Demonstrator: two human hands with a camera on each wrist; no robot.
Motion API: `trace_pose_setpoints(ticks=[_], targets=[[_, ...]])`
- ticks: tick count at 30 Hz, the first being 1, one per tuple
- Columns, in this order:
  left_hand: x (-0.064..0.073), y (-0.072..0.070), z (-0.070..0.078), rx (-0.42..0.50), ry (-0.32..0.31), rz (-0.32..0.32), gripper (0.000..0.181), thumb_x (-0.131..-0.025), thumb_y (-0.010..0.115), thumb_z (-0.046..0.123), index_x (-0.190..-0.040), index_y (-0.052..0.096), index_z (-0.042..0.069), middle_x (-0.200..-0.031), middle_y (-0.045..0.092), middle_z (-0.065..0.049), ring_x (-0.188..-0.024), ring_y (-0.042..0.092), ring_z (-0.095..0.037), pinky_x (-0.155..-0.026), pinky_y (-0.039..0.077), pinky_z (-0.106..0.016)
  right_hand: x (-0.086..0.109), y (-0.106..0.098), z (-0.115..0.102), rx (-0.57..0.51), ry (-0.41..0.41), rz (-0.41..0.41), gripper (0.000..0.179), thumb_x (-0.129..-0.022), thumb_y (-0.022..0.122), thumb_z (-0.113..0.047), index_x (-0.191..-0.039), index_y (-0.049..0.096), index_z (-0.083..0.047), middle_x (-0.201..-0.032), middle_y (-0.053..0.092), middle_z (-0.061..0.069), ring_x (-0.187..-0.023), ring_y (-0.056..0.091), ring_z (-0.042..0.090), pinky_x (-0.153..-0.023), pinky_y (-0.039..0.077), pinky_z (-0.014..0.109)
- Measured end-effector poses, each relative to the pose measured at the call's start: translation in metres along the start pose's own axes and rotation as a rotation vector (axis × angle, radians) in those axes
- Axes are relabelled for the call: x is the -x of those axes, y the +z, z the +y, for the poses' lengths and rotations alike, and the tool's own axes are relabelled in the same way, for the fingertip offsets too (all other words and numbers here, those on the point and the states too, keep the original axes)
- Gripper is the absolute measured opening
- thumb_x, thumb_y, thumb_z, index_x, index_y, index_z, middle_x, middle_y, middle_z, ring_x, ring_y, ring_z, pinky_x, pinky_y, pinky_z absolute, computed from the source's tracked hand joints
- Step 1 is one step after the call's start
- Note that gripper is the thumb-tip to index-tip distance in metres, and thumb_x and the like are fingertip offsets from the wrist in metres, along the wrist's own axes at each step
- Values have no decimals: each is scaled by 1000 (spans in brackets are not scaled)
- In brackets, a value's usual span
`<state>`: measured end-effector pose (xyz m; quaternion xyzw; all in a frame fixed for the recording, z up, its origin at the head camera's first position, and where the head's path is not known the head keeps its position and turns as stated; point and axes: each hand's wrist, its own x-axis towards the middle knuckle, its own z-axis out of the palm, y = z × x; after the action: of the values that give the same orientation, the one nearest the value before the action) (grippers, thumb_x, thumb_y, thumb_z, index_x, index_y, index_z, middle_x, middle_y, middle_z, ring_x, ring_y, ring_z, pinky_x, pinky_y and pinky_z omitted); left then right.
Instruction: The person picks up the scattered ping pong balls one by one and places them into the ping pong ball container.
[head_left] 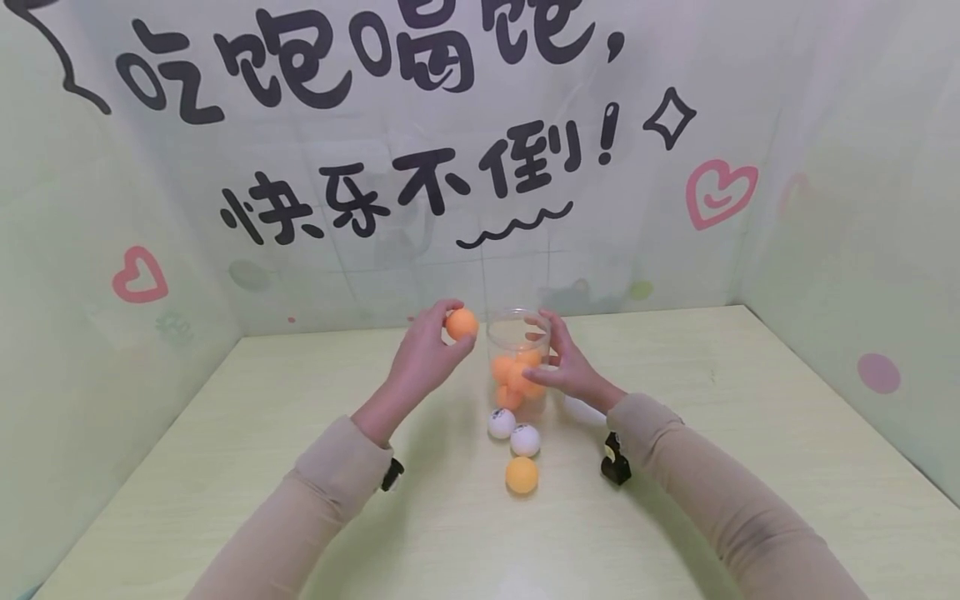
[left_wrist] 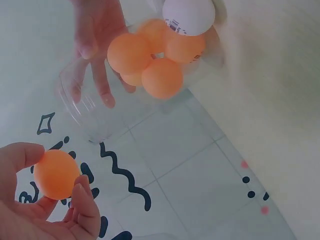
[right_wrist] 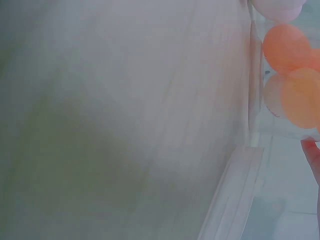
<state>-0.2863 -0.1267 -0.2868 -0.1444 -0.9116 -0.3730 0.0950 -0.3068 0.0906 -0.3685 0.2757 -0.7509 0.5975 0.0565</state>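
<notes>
My left hand point(head_left: 429, 348) pinches an orange ping-pong ball point(head_left: 462, 324) between thumb and fingers, just left of a clear plastic container point(head_left: 512, 335) and about level with its rim. The container stands upright on the table, with several orange ping-pong balls point(head_left: 517, 373) in its lower part. Around its right side curl the thumb and fingers of my right hand point(head_left: 568, 365). In the left wrist view, the pinched ball point(left_wrist: 56, 174) is apart from the container wall. The right wrist view catches only a fingertip point(right_wrist: 311, 150) beside the container.
Two white ping-pong balls, one at the container's base point(head_left: 501, 423) and one nearer me point(head_left: 525, 440), lie in front. Closer still is a yellow-orange ball point(head_left: 522, 475). A white object point(head_left: 583, 410) is partly hidden by my right wrist. A printed curtain point(head_left: 420, 275) backs the table point(head_left: 450, 533).
</notes>
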Motion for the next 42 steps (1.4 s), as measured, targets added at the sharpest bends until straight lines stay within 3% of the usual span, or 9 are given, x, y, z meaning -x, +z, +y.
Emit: trace_pose_setpoints(ticks=[5, 18, 30, 37, 42], targets=[[-9, 6, 11, 19, 8, 29, 45, -85, 60, 21, -127, 48, 10, -117, 51, -12, -91, 50, -24, -73, 47, -34, 0, 0, -1, -4, 4, -2, 78, -77, 59, 9, -138, 10, -1, -146, 20, 25, -130, 27, 44, -97, 32, 60], [-33, 23, 23, 10, -20, -55, 45, -82, 62, 22, -121, 47, 7, -112, 53, -9, -92, 51, -22, -74, 47, -33, 1, 2, -3, 15, 5, -11, 76, -80, 59, 7, -138, 11, -3, -146, 21, 23, -128, 28, 43, -95, 34, 58], [-43, 32, 34, 2, 129, -119, 42, -80, 66, 6, -119, 51, 3, -110, 54, -11, -89, 51, -23, -76, 48, -30, 2, 2, -2, 28, -9, -13, 75, -81, 59, 7, -138, 12, -4, -146, 21, 20, -123, 32, 44, -93, 37, 52], [-45, 35, 39, -73, 104, -163, 42, -80, 64, 2, -120, 52, 4, -109, 56, -12, -90, 51, -23, -77, 48, -32, 1, 1, -1, 17, 7, -8, 76, -81, 59, 7, -139, 12, -4, -147, 20, 20, -123, 32, 42, -94, 37, 52], [-46, 35, 38, -87, 93, -190, 44, -80, 64, 3, -122, 52, 6, -117, 55, -14, -103, 51, -25, -85, 47, -36, -2, -2, 11, 9, 12, -2, 78, -81, 62, 3, -140, 12, -8, -147, 20, 19, -128, 31, 38, -95, 36, 55]])
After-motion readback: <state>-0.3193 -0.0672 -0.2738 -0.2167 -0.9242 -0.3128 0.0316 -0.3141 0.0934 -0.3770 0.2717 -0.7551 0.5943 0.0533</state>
